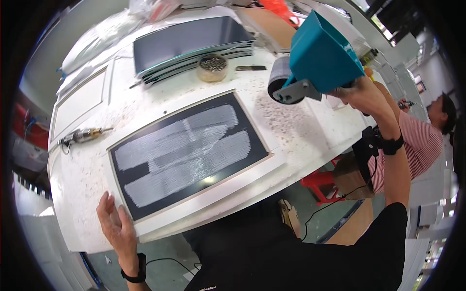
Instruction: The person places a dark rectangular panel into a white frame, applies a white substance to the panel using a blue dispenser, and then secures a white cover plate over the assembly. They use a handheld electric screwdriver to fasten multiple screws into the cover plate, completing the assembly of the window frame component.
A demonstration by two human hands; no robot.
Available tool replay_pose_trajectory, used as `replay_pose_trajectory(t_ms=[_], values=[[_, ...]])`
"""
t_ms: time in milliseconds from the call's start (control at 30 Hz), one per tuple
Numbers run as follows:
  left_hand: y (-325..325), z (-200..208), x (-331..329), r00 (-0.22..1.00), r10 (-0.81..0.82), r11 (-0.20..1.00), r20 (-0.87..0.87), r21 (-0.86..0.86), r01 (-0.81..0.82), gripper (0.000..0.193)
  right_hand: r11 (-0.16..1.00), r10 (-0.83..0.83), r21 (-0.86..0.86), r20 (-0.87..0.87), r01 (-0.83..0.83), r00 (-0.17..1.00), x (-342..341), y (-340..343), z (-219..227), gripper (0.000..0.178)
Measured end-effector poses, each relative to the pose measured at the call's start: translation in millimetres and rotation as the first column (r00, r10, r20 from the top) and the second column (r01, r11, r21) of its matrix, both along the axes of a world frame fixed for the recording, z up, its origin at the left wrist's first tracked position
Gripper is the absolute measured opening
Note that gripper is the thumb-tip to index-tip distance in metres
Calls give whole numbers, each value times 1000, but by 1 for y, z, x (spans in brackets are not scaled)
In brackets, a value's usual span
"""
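Note:
My right hand (364, 97) grips a glue roller (323, 56) with a teal hopper and a dark-ended roller, raised above the right part of the table. Below and left of it lies a white-framed panel (221, 167) with a dark inset. Broad ridged bands of whitish glue (191, 138) cover most of the inset, and dark strips show at the edges and in gaps. My left hand (116, 225) is at the panel's near left corner, fingers apart, thumb against the frame's edge. It holds nothing.
A stack of dark glossy panels (191, 41) stands at the back, beside a round tub of small metal pieces (212, 68) and a flat dark strip (250, 68). A power screwdriver (82, 136) lies at left. A co-worker in a striped shirt (422, 145) is at right, near a red stool (318, 184).

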State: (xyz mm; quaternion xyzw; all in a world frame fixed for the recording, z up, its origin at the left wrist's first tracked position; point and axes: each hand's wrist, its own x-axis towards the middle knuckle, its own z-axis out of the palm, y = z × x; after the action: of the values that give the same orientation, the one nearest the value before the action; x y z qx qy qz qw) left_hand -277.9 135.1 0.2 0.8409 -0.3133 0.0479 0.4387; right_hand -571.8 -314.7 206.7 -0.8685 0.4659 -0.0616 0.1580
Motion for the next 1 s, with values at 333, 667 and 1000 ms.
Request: replay_pose_trajectory(t_ms=[333,667,1000], values=[[4,-19,10,999,-33,999,-2,5,33,45,999,-30,-28,69,32,997,-124,-136,28,47],[-1,9,0,980,-6,973,199,227,-40,39,974,-221,51,42,219,974,-173,-158,-10,40],[-2,14,-3,974,4,979,227,197,-49,34,985,-165,57,100,160,981,-187,-174,-49,44]])
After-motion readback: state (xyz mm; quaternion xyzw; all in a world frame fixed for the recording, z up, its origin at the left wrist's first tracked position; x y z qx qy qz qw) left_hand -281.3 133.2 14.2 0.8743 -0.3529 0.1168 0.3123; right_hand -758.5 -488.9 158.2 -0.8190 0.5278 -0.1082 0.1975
